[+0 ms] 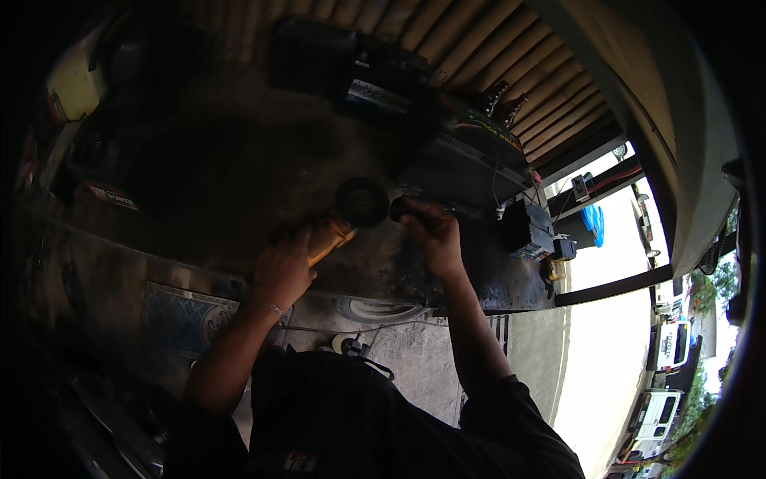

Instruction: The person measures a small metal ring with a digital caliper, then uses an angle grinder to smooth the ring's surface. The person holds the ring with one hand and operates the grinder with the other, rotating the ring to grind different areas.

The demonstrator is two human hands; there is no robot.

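Note:
My left hand (286,266) is wrapped round the yellow body of an angle grinder (327,242). A dark round disc (362,202) sits at the tool's far end, its face turned up toward me. Just right of the disc, my right hand (432,231) pinches a small dark round piece (398,209); shadow hides what kind it is. Between that piece and the disc's edge there is little or no gap; I cannot tell whether they touch. Both hands are over a dark, stained workbench (239,191).
Black car batteries (381,96) and a large dark box-shaped unit (463,164) stand along the back. A smaller battery (527,230) is at the bench's right end. A cable (367,326) runs below the front edge. Bright pavement with parked vehicles (670,343) lies right.

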